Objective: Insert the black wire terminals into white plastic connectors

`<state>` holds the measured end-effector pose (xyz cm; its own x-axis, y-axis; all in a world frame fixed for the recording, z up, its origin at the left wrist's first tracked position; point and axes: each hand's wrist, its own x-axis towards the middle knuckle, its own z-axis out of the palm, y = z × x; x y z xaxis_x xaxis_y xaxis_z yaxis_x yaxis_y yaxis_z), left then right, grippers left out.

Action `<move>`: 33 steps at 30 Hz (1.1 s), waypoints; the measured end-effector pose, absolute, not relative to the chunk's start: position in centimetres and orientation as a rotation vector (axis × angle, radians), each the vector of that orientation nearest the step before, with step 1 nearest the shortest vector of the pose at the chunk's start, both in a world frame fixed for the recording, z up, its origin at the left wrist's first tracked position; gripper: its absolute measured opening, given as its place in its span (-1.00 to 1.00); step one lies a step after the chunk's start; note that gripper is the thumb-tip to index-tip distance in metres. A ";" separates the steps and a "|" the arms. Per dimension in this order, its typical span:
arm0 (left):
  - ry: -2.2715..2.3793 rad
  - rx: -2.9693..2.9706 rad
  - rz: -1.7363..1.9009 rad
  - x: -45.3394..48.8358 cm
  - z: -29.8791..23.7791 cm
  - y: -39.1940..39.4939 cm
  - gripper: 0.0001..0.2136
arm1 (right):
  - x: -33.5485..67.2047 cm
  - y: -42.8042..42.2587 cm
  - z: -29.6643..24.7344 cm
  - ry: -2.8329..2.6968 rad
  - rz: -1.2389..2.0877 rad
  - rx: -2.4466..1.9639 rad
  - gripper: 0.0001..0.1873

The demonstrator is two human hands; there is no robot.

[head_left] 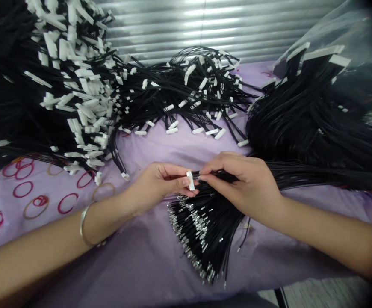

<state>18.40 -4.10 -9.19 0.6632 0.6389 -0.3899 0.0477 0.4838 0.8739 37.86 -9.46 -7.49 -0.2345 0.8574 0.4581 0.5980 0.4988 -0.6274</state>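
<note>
Far left: a big pile (86, 111) of black leads with white ends. In front of it, red bands (40, 200) scattered on the purple cloth (125, 269).

Next, left arm with a bracelet (82, 224). Left hand (162, 182): thumb and fingers pinching a small white connector (190, 181), held up near the middle of the cloth, its long side roughly upright. Behind, a lower heap (173, 92) of similar leads.

Just below the connector, a fan of loose wires (218, 226), metal tips toward the near edge.

Right hand (246, 184): thumb and forefinger pressed together on thin dark wire at the connector's right side. Cannot tell how deep it sits.

Far right: a thick bundle (288, 115), clear bag (362, 25) behind.

Step in hand, my reading: fitting wire into connector. Next move would call for a firm left pinch, wire lined up with its slot, and a straight, gentle push.
</note>
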 end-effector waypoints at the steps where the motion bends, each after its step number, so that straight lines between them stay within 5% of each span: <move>1: 0.791 1.027 0.406 18.4 -9.1 -4.1 -0.86 | 37.8 -9.4 -7.5 -1.951 0.409 -1.188 -0.92; 12: 0.823 1.049 0.390 18.6 -8.7 -4.4 -0.89 | 37.7 -9.1 -8.0 -2.051 0.342 -1.084 -0.86; 20: 0.763 0.877 0.684 18.9 -8.8 -4.2 -0.92 | 38.7 -10.4 -6.1 -2.178 -0.287 -0.994 -0.87; 28: 0.843 1.201 0.822 18.6 -7.8 -4.1 -0.89 | 37.7 -10.3 -8.6 -2.569 -0.159 -1.295 -0.81; 33: 0.847 1.139 0.808 18.7 -8.7 -3.6 -0.85 | 38.0 -9.3 -8.3 -2.547 0.218 -1.277 -0.82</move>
<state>18.65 -3.59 -8.68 0.4539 0.8782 -0.1510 -0.1092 0.2230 0.9687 38.01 -9.34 -8.32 -0.5686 0.8021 0.1828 0.7592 0.5972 -0.2587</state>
